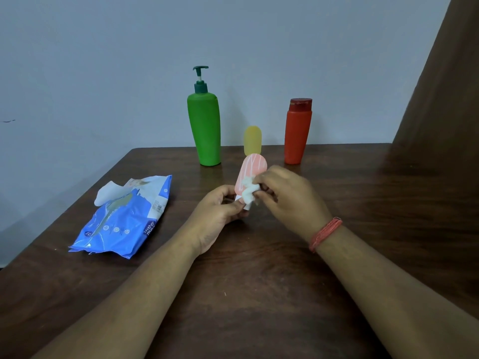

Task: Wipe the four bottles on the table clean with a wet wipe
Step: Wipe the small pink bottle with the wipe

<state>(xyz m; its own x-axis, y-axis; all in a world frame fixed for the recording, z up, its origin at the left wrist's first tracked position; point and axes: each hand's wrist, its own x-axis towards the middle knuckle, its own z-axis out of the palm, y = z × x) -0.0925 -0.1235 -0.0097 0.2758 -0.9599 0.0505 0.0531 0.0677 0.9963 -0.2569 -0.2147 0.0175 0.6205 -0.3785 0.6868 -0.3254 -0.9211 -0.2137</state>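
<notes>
We observed a dark wooden counter (259, 294) set against a pale wall (103, 60), with a brown curtain (440, 99) hanging at the right edge. The left hand (220, 213) held a small pink bottle (250, 169) above the counter, its grip closed round the bottle's lower white end, so that the rounded pink body pointed up and away, tilted slightly to the right. The right hand (287, 193) pinched a crumpled white wet wipe (248, 189) between thumb and fingertips and pressed it against the lower side of the pink bottle; that grip was clamped on the wipe. A coil of orange thread (325, 233) circled the right wrist. Three other bottles stood upright near the far edge of the counter: a tall green pump bottle (204, 130) to the left, a small yellow bottle (252, 139) in the middle, partly hidden behind the pink bottle, and a red bottle (297, 133) with a darker red cap to the right. They stood apart from one another. On the left of the counter lay a blue and white pack of wipes (121, 221), its flap open and a white sheet (106, 194) protruding from the opening. The pack lay well apart from both hands.
</notes>
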